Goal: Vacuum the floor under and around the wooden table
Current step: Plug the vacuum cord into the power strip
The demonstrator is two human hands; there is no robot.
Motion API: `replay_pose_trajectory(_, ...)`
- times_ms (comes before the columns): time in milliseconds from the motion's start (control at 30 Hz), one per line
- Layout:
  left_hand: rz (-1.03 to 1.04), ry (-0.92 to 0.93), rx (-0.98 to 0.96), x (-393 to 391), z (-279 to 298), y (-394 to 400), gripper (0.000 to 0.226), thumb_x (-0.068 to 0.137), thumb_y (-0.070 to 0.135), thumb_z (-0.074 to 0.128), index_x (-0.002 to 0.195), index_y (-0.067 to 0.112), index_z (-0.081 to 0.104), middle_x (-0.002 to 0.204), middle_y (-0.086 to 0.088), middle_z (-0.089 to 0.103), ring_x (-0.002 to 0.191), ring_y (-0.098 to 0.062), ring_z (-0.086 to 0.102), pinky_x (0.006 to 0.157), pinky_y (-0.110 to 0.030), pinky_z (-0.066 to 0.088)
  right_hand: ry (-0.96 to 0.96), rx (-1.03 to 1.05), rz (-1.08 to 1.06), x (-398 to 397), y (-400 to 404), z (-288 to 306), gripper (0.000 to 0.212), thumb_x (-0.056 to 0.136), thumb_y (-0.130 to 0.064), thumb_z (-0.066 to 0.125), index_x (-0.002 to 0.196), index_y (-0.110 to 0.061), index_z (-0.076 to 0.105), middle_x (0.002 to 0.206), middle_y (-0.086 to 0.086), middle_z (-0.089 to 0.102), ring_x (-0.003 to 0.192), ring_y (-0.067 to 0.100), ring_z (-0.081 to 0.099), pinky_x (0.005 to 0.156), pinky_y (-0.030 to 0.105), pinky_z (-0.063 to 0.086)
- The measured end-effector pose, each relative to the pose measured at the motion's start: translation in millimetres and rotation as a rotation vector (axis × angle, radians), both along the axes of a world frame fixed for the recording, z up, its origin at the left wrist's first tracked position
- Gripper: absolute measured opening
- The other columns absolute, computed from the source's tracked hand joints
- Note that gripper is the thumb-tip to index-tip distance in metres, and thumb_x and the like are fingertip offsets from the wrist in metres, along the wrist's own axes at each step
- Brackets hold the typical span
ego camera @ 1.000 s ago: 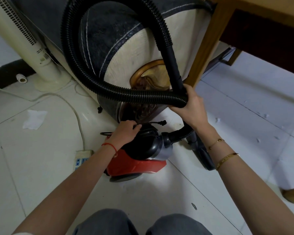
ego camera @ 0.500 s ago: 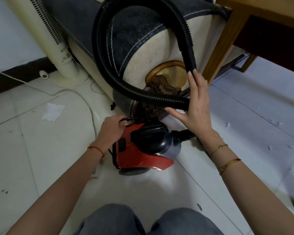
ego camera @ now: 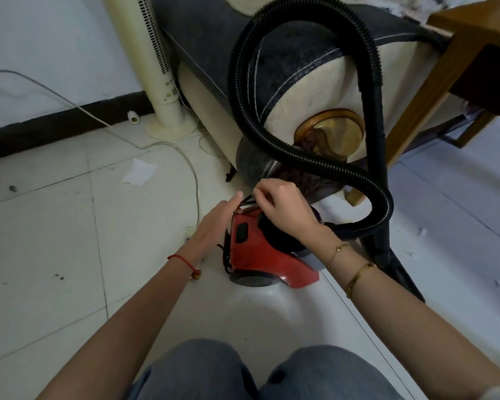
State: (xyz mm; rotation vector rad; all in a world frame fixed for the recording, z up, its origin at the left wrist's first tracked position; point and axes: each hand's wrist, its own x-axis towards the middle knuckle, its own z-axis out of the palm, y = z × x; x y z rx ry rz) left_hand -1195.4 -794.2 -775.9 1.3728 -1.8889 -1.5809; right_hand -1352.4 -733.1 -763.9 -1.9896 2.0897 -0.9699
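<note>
Our right hand (ego camera: 283,207) pinches the thin black cord (ego camera: 247,201) atop the red-and-black canister vacuum (ego camera: 257,255) on the floor; our left hand (ego camera: 217,223), fingers straight, touches its nine-o'clock side. The wooden table (ego camera: 471,39) stands at two o'clock.

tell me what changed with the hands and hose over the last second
The right hand let go of the black hose and came down to pinch the black cord at the red vacuum. The left hand opened beside it. The vacuum stayed put, and the hose kept its loop.

A cream tower fan (ego camera: 153,67) stands against the wall beside a grey-and-cream sofa (ego camera: 286,70) — a white cable (ego camera: 185,157) trails past crumpled paper (ego camera: 139,176) on the tiles.
</note>
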Motion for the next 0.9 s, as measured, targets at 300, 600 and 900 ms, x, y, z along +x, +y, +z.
replay_pose_trajectory(300,-0.042,-0.06,-0.173,25,-34,10,0.008,0.096,0.014,0.049,0.095,0.015,0.058,0.088,0.002,0.057,0.08,-0.011,0.053,0.068,-0.017,0.04,-0.052,0.511,-0.196,12,-40,-27,0.033,0.09,-0.03,0.06,0.072,-0.003,0.065,0.072,0.01,0.063,0.069,0.026,0.06,0.059,0.033,0.047)
replay_pose_trajectory(600,-0.235,-0.084,-0.143,17,-44,10,0.033,0.098,0.038,0.045,0.103,0.017,0.07,0.098,0.005,0.069,0.096,-0.011,0.063,0.089,-0.028,0.047,-0.19,0.379,-0.204,7,-34,-34,0.025,0.072,0.004,0.059,0.09,-0.013,0.053,0.1,0.012,0.055,0.088,0.026,0.055,0.068,0.025,0.038)
replay_pose_trajectory(900,0.086,0.154,-0.005,16,-46,-11,0.034,0.102,0.031,0.038,0.105,0.009,0.064,0.071,0.001,0.064,0.057,-0.009,0.055,0.052,-0.01,0.041,-0.893,0.271,-0.212,32,-48,-17,0.037,0.084,0.011,0.057,0.117,-0.005,0.051,0.091,0.009,0.061,0.064,0.01,0.058,0.06,0.02,0.052)
